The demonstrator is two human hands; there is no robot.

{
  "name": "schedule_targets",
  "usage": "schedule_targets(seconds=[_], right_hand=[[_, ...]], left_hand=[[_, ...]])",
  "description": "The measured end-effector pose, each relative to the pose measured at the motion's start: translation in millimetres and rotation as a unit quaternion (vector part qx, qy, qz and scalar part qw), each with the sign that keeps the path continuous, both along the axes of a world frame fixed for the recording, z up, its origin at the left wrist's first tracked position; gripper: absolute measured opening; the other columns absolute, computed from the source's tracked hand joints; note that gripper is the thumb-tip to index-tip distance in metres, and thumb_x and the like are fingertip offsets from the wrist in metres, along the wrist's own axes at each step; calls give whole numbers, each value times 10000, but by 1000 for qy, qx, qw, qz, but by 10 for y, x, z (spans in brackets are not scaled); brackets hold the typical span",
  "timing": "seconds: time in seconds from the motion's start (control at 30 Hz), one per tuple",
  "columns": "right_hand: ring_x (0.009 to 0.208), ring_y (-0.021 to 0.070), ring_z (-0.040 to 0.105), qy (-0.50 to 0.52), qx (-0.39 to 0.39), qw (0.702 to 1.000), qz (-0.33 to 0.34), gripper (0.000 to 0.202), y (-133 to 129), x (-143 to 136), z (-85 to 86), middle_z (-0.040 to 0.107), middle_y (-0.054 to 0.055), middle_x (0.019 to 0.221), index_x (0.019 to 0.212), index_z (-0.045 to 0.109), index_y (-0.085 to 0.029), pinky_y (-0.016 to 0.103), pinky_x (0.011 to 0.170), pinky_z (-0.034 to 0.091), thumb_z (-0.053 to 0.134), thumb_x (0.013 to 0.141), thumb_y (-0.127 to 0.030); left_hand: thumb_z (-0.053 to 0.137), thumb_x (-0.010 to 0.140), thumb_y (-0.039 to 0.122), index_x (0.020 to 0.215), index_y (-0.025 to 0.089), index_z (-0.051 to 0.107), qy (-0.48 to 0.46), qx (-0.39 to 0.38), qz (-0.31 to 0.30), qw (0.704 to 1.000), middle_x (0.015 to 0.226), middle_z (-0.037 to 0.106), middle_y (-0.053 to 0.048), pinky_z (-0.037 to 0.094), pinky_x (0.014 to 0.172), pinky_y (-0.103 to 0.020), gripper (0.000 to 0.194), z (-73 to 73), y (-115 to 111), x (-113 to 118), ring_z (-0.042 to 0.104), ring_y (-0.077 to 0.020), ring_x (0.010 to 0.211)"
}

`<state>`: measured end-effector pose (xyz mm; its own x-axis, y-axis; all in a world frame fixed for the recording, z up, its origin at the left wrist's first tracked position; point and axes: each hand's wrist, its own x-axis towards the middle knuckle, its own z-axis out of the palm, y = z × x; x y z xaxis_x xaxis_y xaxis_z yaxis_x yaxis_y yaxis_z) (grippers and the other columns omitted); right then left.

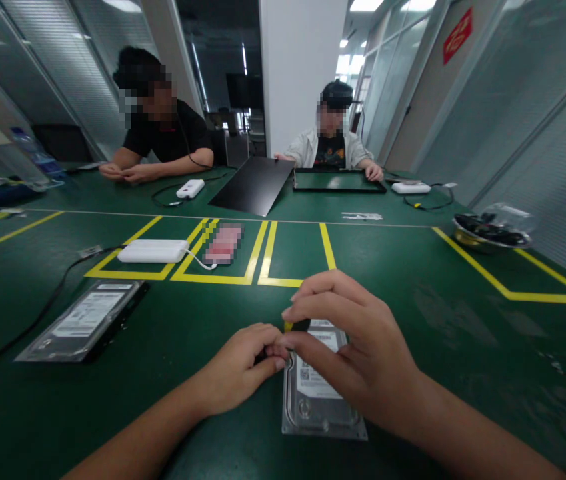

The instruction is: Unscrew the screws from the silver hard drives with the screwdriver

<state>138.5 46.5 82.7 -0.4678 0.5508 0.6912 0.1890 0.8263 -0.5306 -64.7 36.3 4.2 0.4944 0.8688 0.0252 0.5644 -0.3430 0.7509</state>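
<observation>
A silver hard drive (323, 400) with a white label lies flat on the table in front of me, its upper part covered by my hands. My right hand (357, 340) arches over it, thumb and fingers closed around a small black-and-yellow tool (299, 325), of which only a short piece shows. Curled against the drive's left edge is my left hand (243, 367), its thumb and fingertips pinched together; what lies between them is hidden. Off to the left rests a second hard drive (87, 320), label up and untouched.
Yellow tape (217, 280) marks boxes on the green table. A white power bank (153, 251) sits there, cabled to a blurred pink item (223, 243). A metal bowl (493, 240) of dark parts stands right. Across sit two people, one holding a black panel (255, 187) and a frame (340, 190).
</observation>
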Motion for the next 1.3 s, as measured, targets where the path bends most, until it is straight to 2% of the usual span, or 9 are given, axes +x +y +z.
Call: schedule_targets(seconds=[0.13,0.3,0.4,0.53,0.7,0.9,1.07,1.23,1.3], right_hand=[[994,166,629,-10,4,1000,2,368,-3,5,-15,688,54,1090,1183,595,-177,339,887,522,614,831,-70],[1095,190,632,3,5,1000,24,309,-6,-10,-8,685,84,1160,1144,619,-179,363,947,527,667,840,-144],[1124,187,626,4,1,1000,16,307,-9,-9,-4,672,88,1199,1155,624,-179,362,958,528,631,854,-120],[1091,165,640,19,11,999,28,332,-7,-3,-6,695,73,1159,1174,613,-177,348,965,524,562,868,-59],[913,142,627,1,-7,1000,0,202,0,-4,22,646,68,971,1048,683,-136,269,778,547,667,847,-144],[1072,164,631,12,15,999,28,308,-7,8,32,680,103,1149,1156,640,-134,323,932,530,564,867,-61],[936,166,639,2,-12,1000,22,219,-3,2,19,664,65,1009,1092,665,-191,309,777,567,635,877,-163],[1055,181,639,13,10,1000,23,316,-11,-11,26,674,89,1152,1166,631,-188,355,903,547,588,868,-90],[1002,162,642,7,13,1000,28,286,-14,-12,23,687,75,1077,1150,637,-171,322,870,548,606,875,-99]], left_hand=[[552,880,203,849,181,596,-7,-10,5,1000,896,645,-13,444,752,-296,58,3,-3,2,575,-174,838],[521,896,242,820,178,580,0,3,6,1000,885,637,-22,446,744,-311,115,-6,-1,0,561,-183,825],[522,913,247,827,179,581,3,3,3,1000,863,632,-13,440,739,-303,124,-21,-1,-2,565,-173,807],[545,919,249,871,182,598,-7,-7,3,1000,881,642,-5,437,758,-302,98,-36,0,-2,579,-171,825],[535,923,258,844,184,603,-6,3,0,1000,891,642,-10,440,773,-305,128,-19,1,-4,573,-184,864],[539,925,271,928,186,611,-7,-16,2,1000,950,666,-25,459,796,-328,111,-44,-3,-8,585,-189,865],[539,925,293,931,191,622,2,0,7,1000,950,659,-35,460,850,-355,131,-69,-16,-12,571,-214,940],[536,921,265,913,189,611,-12,-16,9,1000,946,657,-27,458,805,-333,107,-63,-17,-6,579,-197,893],[529,921,273,890,189,612,-4,-9,7,1000,941,655,-28,456,815,-336,122,-45,-13,-6,574,-202,908]])
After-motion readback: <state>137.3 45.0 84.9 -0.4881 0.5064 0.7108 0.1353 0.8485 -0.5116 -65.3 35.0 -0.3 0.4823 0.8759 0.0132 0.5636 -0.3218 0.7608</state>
